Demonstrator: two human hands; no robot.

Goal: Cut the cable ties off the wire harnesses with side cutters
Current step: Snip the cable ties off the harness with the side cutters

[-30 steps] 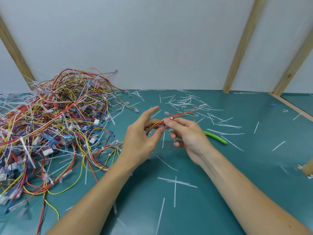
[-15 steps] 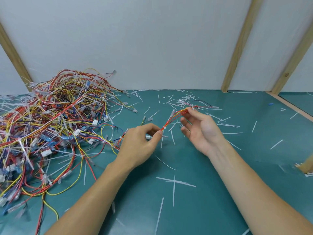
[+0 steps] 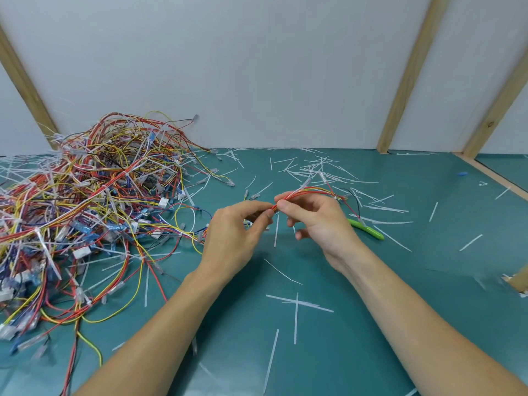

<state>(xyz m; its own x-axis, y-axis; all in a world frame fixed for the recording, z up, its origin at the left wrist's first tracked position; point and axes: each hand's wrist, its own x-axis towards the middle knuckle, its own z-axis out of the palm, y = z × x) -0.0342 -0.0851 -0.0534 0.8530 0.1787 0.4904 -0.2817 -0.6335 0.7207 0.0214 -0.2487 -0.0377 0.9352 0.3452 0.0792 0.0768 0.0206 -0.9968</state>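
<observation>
- A big tangled pile of wire harnesses (image 3: 85, 201) — red, yellow, orange, blue and purple leads with white connectors and white cable ties — covers the left part of the teal desk (image 3: 428, 295) and reaches the white back wall (image 3: 257, 67).
- The left hand (image 3: 237, 232) is held above the desk near the middle, fingers curled, thumb and fingertips pinching the near end of a thin red, orange and yellow wire harness (image 3: 308, 192).
- The right hand (image 3: 317, 221) sits just beside the left, almost touching it; thumb and forefinger pinch the same harness where it leaves the left hand, the other fingers loosely curled beneath.
- From the right hand the harness runs up and to the right, its far end fanning out into separate leads over the desk.
- Green-handled side cutters (image 3: 368, 231) lie on the desk just right of the right hand — partly hidden behind it, untouched.
- Cut white cable-tie pieces (image 3: 297, 312) are scattered across the desk, thickest behind the hands.
- Wooden battens (image 3: 405, 81) lean across the wall at the right.
</observation>
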